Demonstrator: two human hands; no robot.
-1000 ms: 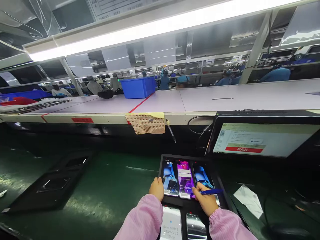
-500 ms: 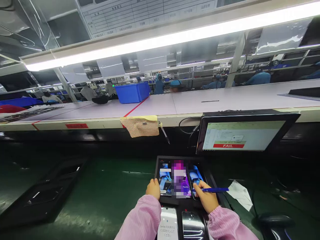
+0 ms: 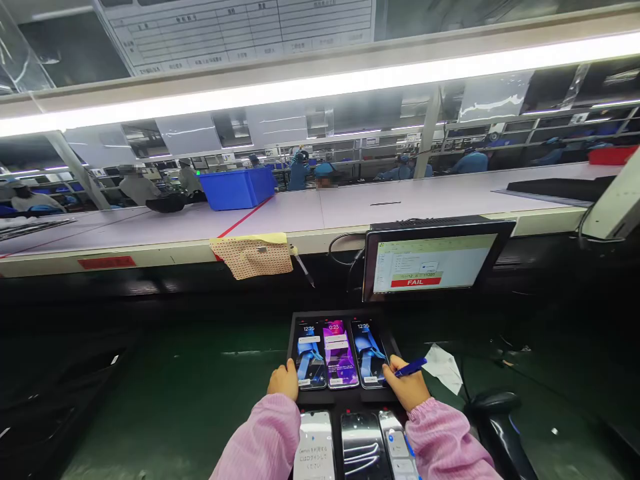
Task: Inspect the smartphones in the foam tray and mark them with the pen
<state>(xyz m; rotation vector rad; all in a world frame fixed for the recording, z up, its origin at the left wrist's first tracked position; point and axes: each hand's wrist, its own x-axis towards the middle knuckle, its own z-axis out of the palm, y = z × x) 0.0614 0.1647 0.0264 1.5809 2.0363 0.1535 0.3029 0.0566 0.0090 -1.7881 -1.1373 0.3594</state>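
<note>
A black tray (image 3: 320, 398) holds two rows of smartphones on the green bench. In its far row are a left smartphone (image 3: 310, 360) with a blue wallpaper, a purple-screened smartphone (image 3: 341, 360), and a right smartphone (image 3: 369, 350). My left hand (image 3: 285, 381) is closed on the tray's left edge, beside the left smartphone. Between the fingers of my right hand (image 3: 407, 387) is a blue pen (image 3: 413, 367), held at the lower right corner of the right smartphone. Nearer me lie a white-screened smartphone (image 3: 314, 447), a dark one (image 3: 365, 447) and a third (image 3: 399, 443), partly covered by my right sleeve.
A monitor (image 3: 435, 267) showing a red FAIL bar stands behind the tray. Right of it lie a white paper (image 3: 444, 368) and a black handheld scanner (image 3: 500, 427). A blue bin (image 3: 237, 188) sits on the shelf; a yellow cloth (image 3: 253, 257) and a capped pen (image 3: 303, 267) hang from its edge.
My view has swung to the right, so the scene sits further left. The pen in my right hand has tilted, and that hand has shifted slightly toward the right smartphone's lower corner.
</note>
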